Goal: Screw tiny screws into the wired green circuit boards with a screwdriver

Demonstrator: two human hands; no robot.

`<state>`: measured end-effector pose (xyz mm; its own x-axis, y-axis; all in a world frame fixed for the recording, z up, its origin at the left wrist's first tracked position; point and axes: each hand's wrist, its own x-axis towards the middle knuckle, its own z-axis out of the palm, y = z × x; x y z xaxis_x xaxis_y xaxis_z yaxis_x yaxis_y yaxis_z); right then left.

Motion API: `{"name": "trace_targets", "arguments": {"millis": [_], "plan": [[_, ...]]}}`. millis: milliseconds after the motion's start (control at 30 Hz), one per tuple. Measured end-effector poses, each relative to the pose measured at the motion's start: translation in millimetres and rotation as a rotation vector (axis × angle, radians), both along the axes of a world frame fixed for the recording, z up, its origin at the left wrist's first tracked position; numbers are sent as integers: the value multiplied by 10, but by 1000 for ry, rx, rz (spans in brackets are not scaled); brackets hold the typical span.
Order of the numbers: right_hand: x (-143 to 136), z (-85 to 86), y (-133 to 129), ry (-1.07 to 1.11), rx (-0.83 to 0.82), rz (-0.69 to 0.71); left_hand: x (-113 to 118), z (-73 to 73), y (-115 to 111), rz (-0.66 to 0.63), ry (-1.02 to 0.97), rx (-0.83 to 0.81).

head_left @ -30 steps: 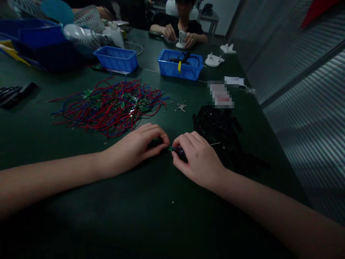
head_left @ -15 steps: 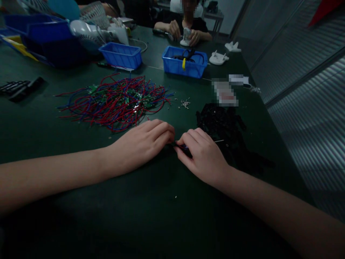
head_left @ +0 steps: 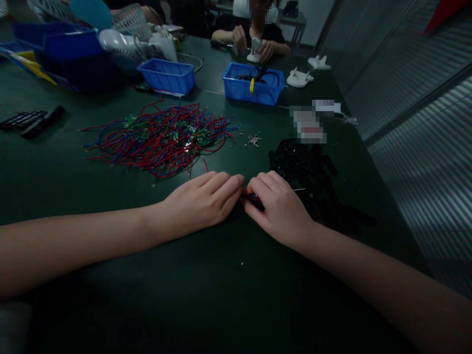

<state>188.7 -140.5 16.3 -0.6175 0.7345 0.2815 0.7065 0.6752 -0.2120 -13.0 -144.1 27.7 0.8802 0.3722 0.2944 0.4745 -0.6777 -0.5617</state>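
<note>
My left hand (head_left: 206, 199) rests on the green table (head_left: 191, 295), fingers bent and pressed together at the tips. What those fingertips hold is hidden beneath them. Opposite, almost touching it, my right hand (head_left: 278, 209) is closed with thumb and forefinger on a small dark piece (head_left: 251, 196) with a bluish glint; its exact kind is too dark to make out. A thin metal shaft (head_left: 299, 189) sticks out beyond the right knuckles. Just behind my left hand lies a heap of red and blue wires with green circuit boards (head_left: 165, 142).
Black plastic parts (head_left: 302, 162) are piled right of my hands, and small screws (head_left: 253, 140) lie ahead. Farther back stand a blue bin with black cables (head_left: 252, 91) and another blue bin (head_left: 167, 76). Across the table, a person's hands (head_left: 254, 44) hold a white part.
My left hand has shifted slightly right, towards the right hand, and its fingers now cover more of the gap between them. The right hand keeps its grip on the dark piece.
</note>
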Motion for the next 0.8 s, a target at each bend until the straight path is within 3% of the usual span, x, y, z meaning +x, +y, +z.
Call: {"name": "trace_targets", "arguments": {"millis": [133, 333, 467, 800], "plan": [[-4, 2, 1, 7, -14, 3, -8, -7, 11, 7, -31, -40], [-5, -1, 8, 31, -36, -8, -66, -55, 104, 79, -325, -510], [-1, 3, 6, 35, -44, -8, -92, -61, 129, 93, -411, -687], [-2, 16, 10, 24, -74, -6, -189, -134, 213, 12, -424, -642]]}}
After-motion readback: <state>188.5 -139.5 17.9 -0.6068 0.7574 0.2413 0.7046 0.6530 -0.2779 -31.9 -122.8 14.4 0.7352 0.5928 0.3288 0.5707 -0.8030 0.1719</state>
